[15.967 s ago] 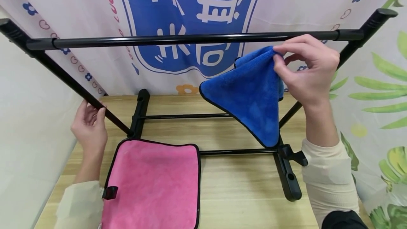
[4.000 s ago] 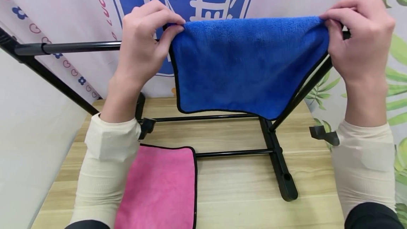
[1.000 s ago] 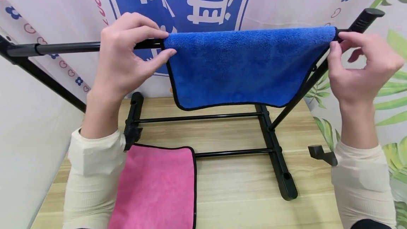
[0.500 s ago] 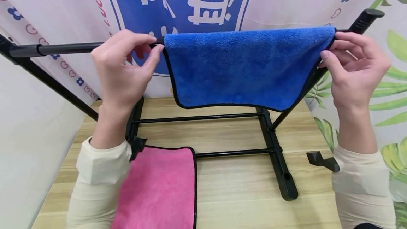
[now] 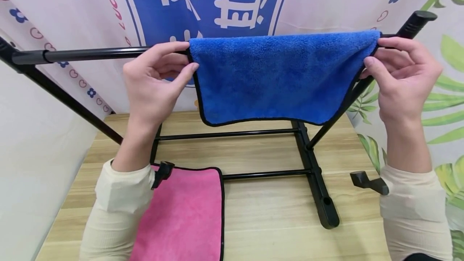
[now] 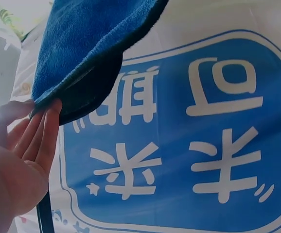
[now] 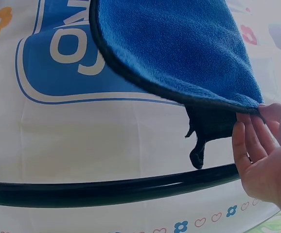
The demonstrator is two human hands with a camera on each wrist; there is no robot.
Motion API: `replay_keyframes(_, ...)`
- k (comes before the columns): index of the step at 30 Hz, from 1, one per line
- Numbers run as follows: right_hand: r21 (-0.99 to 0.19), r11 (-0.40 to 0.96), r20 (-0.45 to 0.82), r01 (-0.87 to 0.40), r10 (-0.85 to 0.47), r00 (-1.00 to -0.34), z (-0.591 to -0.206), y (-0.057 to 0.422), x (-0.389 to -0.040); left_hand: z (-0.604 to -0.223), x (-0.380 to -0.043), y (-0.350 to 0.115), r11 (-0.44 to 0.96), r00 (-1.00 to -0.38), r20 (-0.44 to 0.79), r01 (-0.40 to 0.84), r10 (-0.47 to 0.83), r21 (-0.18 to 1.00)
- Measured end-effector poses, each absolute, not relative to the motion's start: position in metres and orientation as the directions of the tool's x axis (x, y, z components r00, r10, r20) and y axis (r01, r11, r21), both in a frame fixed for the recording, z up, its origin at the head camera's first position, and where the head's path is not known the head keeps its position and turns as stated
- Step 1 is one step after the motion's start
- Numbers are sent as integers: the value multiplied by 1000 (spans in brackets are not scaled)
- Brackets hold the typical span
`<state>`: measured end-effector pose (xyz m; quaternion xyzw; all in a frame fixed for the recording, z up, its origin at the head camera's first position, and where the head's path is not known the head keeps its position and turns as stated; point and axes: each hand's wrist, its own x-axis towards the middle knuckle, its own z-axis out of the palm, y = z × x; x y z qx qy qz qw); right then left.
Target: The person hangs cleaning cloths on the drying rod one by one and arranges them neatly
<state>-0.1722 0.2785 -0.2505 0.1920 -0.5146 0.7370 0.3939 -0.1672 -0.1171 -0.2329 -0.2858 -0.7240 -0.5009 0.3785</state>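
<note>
A blue plush towel [image 5: 282, 75] with black edging hangs folded over the top bar [image 5: 98, 53] of a black metal rack. At its upper left corner my left hand [image 5: 152, 79] pinches the edge between thumb and fingers; the left wrist view shows this grip on the towel [image 6: 92, 43] from below. On the opposite side my right hand [image 5: 406, 75] holds the upper right edge, thumb in front and fingers behind. In the right wrist view a small dark loop [image 7: 197, 154] dangles under the towel. A pink towel [image 5: 185, 212] lies flat below, partly hidden by my left forearm.
The rack's right foot [image 5: 319, 184] and lower crossbars [image 5: 268, 173] stand on a wood-grain table [image 5: 275, 220]. Slanted posts rise at both sides. A printed curtain [image 5: 319, 3] hangs close behind, with a leaf-patterned cloth [image 5: 449, 132] to the right.
Sixteen seconds ago the blue towel dangled bunched from my right hand; now it lies spread over the bar. In the last half second my left hand has shifted slightly right onto its edge.
</note>
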Motion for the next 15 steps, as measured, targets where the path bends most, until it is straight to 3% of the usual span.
replay_keyframes(8,-581,-134,683,-803,456,-570,-245,280,-174,-230,-168,-114,294,-554,832,800,30,523)
replay_keyframes(15,-596,-74,634,-799,568,-526,-237,284,-174,-221,-163,-106,275,-584,810,771,-52,574)
